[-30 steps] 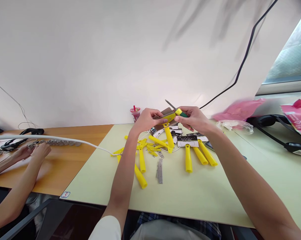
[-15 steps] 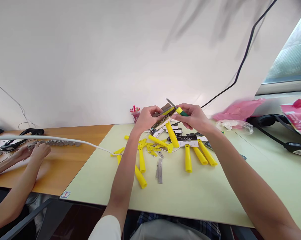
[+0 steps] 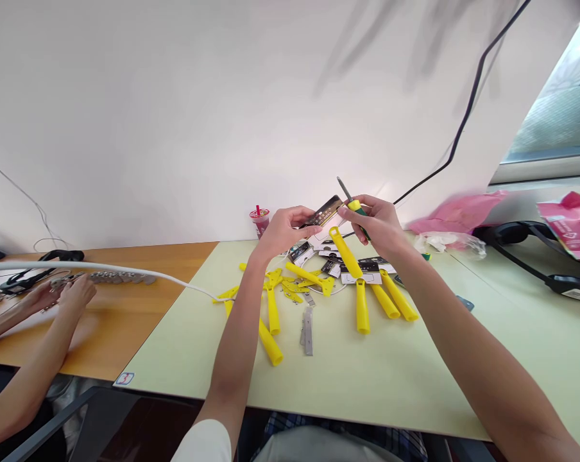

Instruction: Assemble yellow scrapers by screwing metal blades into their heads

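Note:
My left hand (image 3: 290, 228) pinches a black-and-white packaging card (image 3: 327, 215), raised above the table. Closed around a screwdriver with a green and yellow handle (image 3: 355, 206), my right hand (image 3: 379, 221) also has its fingertips at the card's right edge. The screwdriver's metal shaft points up and left. A yellow tube-like handle (image 3: 346, 253) slants down just below the card; whether it is joined to the card I cannot tell. Beneath my hands lie more yellow handles (image 3: 362, 308), small yellow pieces (image 3: 292, 289), metal blades (image 3: 308, 330) and printed cards (image 3: 302, 253).
A drink cup with a red straw (image 3: 260, 221) stands near the wall. A white cable (image 3: 174, 276) crosses on the left. At right are a pink bag (image 3: 456, 212) and a black headset (image 3: 521, 256). Another person's hands (image 3: 76, 295) handle metal parts on the wooden table (image 3: 140, 321).
The card has turned so its printed black face shows. My right hand and the screwdriver have shifted slightly right, and the slanted yellow handle has moved right too.

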Action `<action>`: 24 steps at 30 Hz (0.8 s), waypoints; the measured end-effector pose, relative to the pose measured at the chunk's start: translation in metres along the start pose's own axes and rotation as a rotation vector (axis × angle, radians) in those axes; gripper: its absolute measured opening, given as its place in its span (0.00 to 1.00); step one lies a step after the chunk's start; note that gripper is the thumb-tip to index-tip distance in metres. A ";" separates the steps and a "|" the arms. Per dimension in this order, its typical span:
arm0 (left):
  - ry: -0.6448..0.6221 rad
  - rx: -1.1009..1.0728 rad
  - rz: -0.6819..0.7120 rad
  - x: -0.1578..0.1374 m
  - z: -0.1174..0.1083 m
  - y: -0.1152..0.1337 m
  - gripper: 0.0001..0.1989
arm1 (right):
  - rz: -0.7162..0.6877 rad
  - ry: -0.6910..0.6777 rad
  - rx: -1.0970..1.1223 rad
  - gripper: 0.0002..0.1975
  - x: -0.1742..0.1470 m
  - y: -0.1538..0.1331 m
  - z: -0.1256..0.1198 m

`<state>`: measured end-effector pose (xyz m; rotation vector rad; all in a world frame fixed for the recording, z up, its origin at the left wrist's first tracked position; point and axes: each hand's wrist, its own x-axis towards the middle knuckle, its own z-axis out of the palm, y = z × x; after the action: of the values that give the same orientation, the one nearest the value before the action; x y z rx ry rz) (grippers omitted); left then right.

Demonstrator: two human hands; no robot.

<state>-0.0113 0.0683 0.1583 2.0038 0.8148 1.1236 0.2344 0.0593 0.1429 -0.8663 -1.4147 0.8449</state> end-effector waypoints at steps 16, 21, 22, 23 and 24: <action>0.306 0.188 0.079 -0.003 0.001 0.007 0.14 | -0.100 -0.076 -0.106 0.27 0.000 -0.009 -0.021; 0.169 0.177 0.041 0.007 0.007 -0.011 0.13 | -0.013 -0.187 -0.318 0.29 0.004 -0.004 -0.033; 0.124 0.175 0.011 0.010 0.010 -0.020 0.12 | 0.017 -0.218 -0.389 0.29 0.007 0.000 -0.036; 0.075 0.174 -0.025 0.013 0.014 -0.030 0.12 | 0.049 -0.253 -0.470 0.28 0.010 0.005 -0.038; 0.031 0.176 -0.065 0.017 0.020 -0.041 0.12 | 0.077 -0.288 -0.556 0.27 0.013 0.011 -0.041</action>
<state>0.0057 0.0997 0.1252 2.0907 1.0181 1.0809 0.2756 0.0760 0.1398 -1.2587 -1.9274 0.6549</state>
